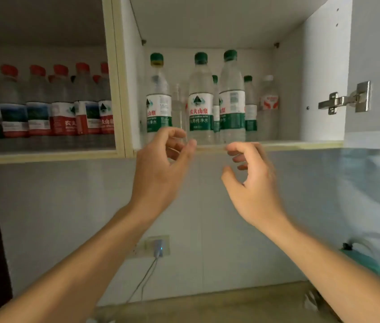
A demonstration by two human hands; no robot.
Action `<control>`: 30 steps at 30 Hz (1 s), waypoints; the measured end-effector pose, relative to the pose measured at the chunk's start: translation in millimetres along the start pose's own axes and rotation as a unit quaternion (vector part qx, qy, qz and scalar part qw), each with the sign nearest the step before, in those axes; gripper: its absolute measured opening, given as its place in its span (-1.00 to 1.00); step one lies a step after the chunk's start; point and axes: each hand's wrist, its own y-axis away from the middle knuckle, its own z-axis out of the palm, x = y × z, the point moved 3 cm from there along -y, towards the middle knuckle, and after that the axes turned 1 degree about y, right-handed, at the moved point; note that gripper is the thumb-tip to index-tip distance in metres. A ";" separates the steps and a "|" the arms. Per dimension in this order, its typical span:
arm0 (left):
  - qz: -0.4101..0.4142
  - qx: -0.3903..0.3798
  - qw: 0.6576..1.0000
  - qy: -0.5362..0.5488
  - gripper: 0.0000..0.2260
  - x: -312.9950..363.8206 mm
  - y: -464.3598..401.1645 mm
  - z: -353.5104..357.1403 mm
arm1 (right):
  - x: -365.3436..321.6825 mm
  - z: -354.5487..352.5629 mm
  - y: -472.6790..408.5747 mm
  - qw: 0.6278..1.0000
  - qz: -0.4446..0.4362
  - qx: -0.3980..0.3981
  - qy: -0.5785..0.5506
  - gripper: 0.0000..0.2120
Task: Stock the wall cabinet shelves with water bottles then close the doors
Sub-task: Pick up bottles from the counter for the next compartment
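Dim kitchen wall, cabinet (123,89) overhead, doors standing open. At 10 o'clock, red-capped bottles (44,101) filling left bay. At 12, green-capped bottles (200,99) standing upright near shelf edge (301,144), clear, labelled. I'm hovering left hand (158,173), right hand (252,183) below, both loosely open, gripping nothing; likely reaching to straighten rows.

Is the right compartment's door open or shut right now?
Open. The right compartment's interior and its bottles are fully exposed, and the door hinge shows swung out on the side wall.
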 end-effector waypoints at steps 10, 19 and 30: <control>-0.217 -0.128 0.967 -0.029 -0.83 -127.0 201.8 -29.8 | 45.5 45.8 217.2 0.947 0.239 -0.213 -0.012 -0.63; -0.399 -0.394 0.820 -0.114 -0.77 -213.3 397.2 -43.9 | 58.1 64.7 426.8 0.805 0.422 -0.415 0.038 -0.71; -0.293 -0.563 0.712 -0.302 -0.15 -257.4 478.5 -91.6 | 35.8 104.1 514.3 0.664 0.526 -0.529 0.051 -0.12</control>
